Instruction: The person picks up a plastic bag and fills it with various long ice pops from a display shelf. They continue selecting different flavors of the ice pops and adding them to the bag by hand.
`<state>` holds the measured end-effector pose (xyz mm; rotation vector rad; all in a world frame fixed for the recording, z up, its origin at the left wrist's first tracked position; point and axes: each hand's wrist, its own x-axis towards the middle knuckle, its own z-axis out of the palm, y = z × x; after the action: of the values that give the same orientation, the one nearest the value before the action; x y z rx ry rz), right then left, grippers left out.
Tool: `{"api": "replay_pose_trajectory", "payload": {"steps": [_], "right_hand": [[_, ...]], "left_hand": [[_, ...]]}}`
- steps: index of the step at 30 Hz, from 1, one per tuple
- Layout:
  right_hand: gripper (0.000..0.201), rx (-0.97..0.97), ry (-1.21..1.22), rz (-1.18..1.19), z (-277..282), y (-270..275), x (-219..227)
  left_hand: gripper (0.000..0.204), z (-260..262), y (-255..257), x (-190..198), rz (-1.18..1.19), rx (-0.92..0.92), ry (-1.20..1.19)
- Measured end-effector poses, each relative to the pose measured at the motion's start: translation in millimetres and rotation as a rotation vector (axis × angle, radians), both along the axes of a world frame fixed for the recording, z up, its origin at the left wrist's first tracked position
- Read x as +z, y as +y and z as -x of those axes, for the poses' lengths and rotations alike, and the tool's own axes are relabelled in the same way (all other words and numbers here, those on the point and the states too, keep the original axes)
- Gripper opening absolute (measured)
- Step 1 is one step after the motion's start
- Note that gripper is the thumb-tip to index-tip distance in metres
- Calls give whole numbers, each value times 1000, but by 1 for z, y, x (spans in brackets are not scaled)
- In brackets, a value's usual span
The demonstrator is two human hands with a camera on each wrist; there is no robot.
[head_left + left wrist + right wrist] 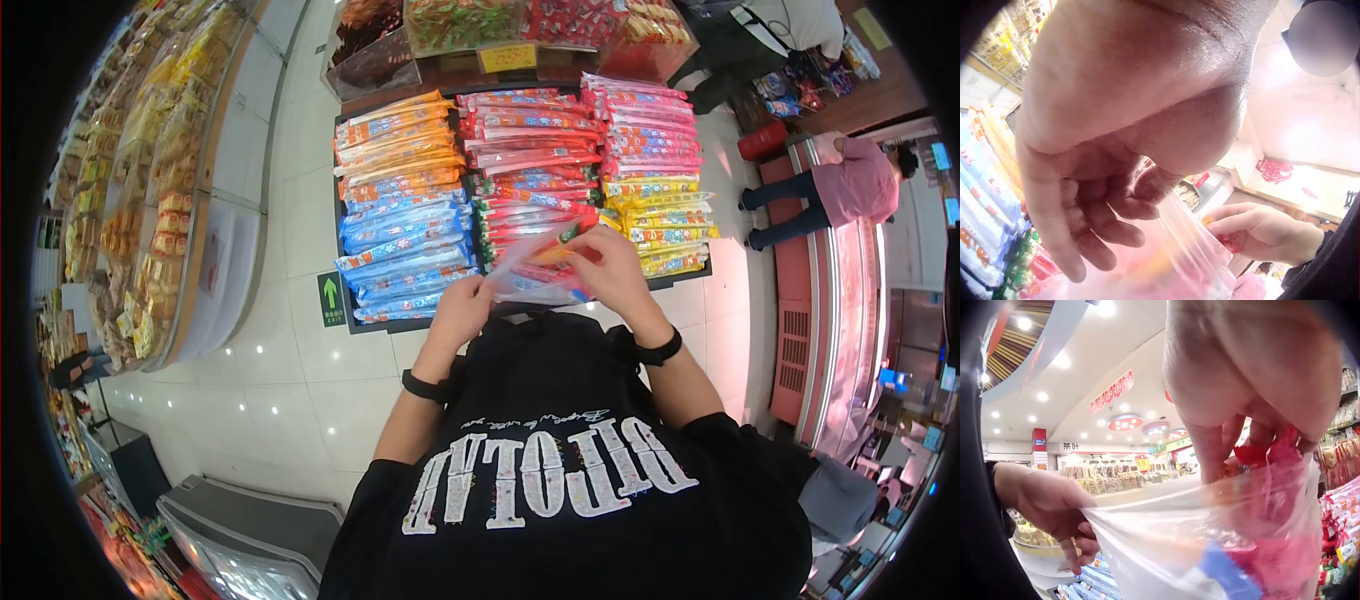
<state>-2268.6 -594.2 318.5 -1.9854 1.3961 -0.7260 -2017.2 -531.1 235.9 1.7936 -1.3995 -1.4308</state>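
Between the two hands, a clear plastic bag [525, 270] is stretched out in front of the person's body. The left hand [462, 308] pinches its rim between thumb and index finger, the other fingers loosely bent. At the bag's mouth the right hand [608, 268] grips a red-pink wrapped packet [1282, 462], whose lower part hangs behind the bag's film in the right wrist view. Through the film show a blue packet [1225, 572] and blurred orange and pink colours. Below the hands lie rows of long wrapped sticks.
A black display bin holds orange [400, 140], blue [410, 250], red [530, 130], pink [650, 120] and yellow packets [660, 220]. Clear candy boxes [465, 25] stand behind it. Shelves [185, 180] line the left; a person in pink [855, 180] stands at the right.
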Motion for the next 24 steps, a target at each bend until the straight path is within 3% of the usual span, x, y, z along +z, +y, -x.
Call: {"api": "replay_pose_trajectory", "payload": {"steps": [3,6,8,13,19,22,24], "right_hand": [[11,57,-146,-37,9,-2,36],[12,5,-461,-112,26,-19,70],[11,-13,-545,-173,45,-46,84],[12,-55,-907,-378,15,-101,113],[12,-84,-1050,-522,-80,-157,75],[17,-60,-911,-503,-114,-175,35],[22,-45,-552,-633,-110,-195,-3]], "left_hand": [[35,-4,4,5,-9,51,-13],[34,-3,9,3,8,109,-21],[35,-2,13,1,-5,129,-21],[35,3,18,-2,5,202,92],[35,2,21,-5,52,174,22],[35,1,22,1,88,177,9],[33,0,20,9,68,161,3]]}}
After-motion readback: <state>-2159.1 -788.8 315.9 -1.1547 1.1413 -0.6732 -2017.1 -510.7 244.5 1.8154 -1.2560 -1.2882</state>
